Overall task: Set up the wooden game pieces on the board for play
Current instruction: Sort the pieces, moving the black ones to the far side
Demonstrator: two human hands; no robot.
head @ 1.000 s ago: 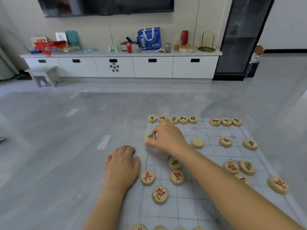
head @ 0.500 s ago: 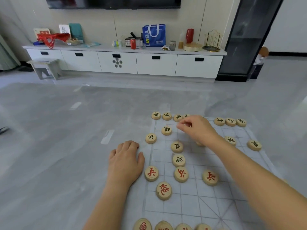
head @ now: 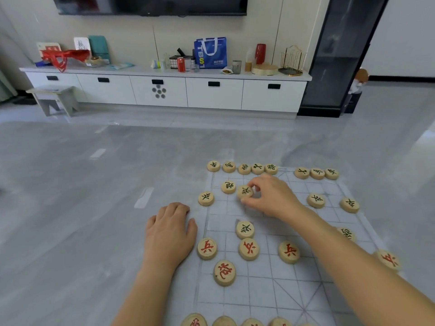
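Note:
A thin white grid board (head: 266, 290) lies on the grey floor, with round wooden pieces on it. Black-lettered pieces line the far edge (head: 243, 168) and dot the far rows. Red-lettered pieces (head: 248, 248) stand in the near half, and more sit along the bottom edge. My right hand (head: 270, 197) pinches a black-lettered piece (head: 244, 191) between thumb and fingers, just right of another black piece (head: 228, 187). My left hand (head: 169, 231) rests flat on the floor, touching the board's left edge, holding nothing.
A long white cabinet (head: 164, 90) runs along the far wall, with a blue bag (head: 210, 52), a red can and other items on top. A small stool (head: 55, 98) stands at the left and a dark glass cabinet (head: 339, 55) at the right.
My right hand came back from the far row toward the left and now pinches a black-lettered piece, which sits farther from me than before. The left hand stayed put.

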